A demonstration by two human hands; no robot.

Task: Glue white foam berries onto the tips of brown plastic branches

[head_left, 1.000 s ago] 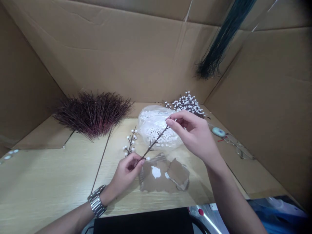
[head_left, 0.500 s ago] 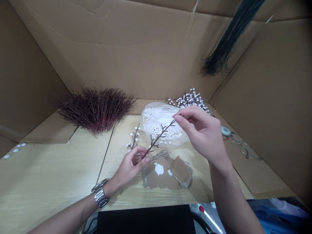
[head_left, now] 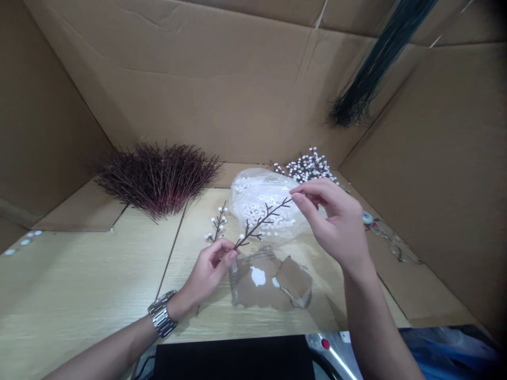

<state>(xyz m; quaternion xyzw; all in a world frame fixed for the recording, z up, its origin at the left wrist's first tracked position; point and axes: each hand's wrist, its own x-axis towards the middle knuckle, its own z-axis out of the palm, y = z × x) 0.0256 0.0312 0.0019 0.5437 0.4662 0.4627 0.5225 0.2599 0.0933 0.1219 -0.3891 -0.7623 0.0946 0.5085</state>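
Observation:
A thin brown artificial twig [head_left: 264,217] with short side shoots slants up to the right between my hands. My left hand [head_left: 214,264], below a metal watch [head_left: 162,313], pinches its lower end. The fingertips of my right hand [head_left: 330,216] are closed at the twig's upper tip. One white bead shows near the lower part of the twig. Behind it lies a clear plastic bag [head_left: 259,190] of white beads. Just beyond my left hand, a twig with white berries [head_left: 218,224] lies on the table. Under the held twig is torn cardboard [head_left: 245,287] with white glue [head_left: 258,276].
A thick bundle of dark bare twigs [head_left: 158,179] lies at the back left. White-berried twigs [head_left: 311,166] are piled at the back right. Dark green wires [head_left: 376,68] hang at the upper right. Cardboard walls [head_left: 237,95] enclose the table. Eyeglasses [head_left: 396,245] lie on the right.
My right hand has shifted slightly right and down, still at the twig's tip. More of the twig's lower end shows beyond my left fingers, with a white bead visible there.

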